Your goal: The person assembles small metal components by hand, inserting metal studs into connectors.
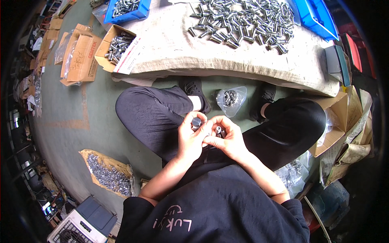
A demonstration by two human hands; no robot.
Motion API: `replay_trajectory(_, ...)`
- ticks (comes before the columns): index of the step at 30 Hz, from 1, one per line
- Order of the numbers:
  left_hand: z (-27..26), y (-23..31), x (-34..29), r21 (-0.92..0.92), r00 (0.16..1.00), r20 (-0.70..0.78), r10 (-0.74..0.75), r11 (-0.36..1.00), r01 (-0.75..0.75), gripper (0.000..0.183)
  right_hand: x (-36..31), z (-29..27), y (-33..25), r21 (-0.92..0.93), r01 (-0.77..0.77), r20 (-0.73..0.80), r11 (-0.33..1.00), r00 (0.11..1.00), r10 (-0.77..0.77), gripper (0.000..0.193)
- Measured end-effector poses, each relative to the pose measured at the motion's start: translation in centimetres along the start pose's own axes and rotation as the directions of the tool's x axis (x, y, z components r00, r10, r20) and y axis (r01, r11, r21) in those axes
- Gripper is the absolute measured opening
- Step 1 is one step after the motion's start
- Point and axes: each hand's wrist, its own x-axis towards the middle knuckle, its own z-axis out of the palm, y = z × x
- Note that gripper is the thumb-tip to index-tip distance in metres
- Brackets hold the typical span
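Note:
My left hand (189, 142) and my right hand (231, 141) meet above my lap, fingertips close together. A shiny metal part with a round flat end (196, 121) sits in the curled fingers of my left hand. In my right hand's bent fingers is a small metal cylinder (219, 130) with a hole in its end. Whatever lies between the touching thumbs and fingertips is mostly hidden. Beyond the hands, on the floor between my feet, a clear plastic bag (242, 94) holds more metal parts (230, 97).
A cloth-covered table (170, 52) ahead bears a spread of metal cylinders (247, 24), with blue bins (139, 13) at both ends. A carton of parts (106, 46) stands at its left corner. Small parts (107, 172) lie on a sheet at left; an open cardboard box (338, 125) is at right.

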Motion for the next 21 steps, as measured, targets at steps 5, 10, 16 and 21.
replay_trajectory(5, -0.7, 0.4, 0.1, 0.019, 0.999, 0.001, -0.047, 0.999, 0.047, 0.013, -0.6, -0.1, -0.4, -0.024, -0.027, 0.005, 0.999, 1.0, 0.027, 0.027)
replay_trajectory(10, -0.6, 1.1, 0.3, -0.028, 0.998, -0.018, -0.062, 0.998, 0.062, 0.017, -0.5, -1.0, 0.6, 0.189, -0.023, 0.039, 0.982, 0.999, 0.016, 0.024)
replay_trajectory(16, -0.8, 1.9, -0.3, 0.01, 0.987, 0.042, -0.155, 0.988, 0.155, 0.021, -0.5, -0.7, -0.2, 0.186, -0.018, 0.002, 0.982, 1.0, 0.018, 0.026)
replay_trajectory(21, -1.1, 2.0, -0.2, 0.045, 0.988, 0.074, -0.136, 0.99, 0.133, 0.021, -0.4, -0.6, 0.1, 0.216, 0.048, -0.047, 0.975, 0.998, -0.039, 0.027)
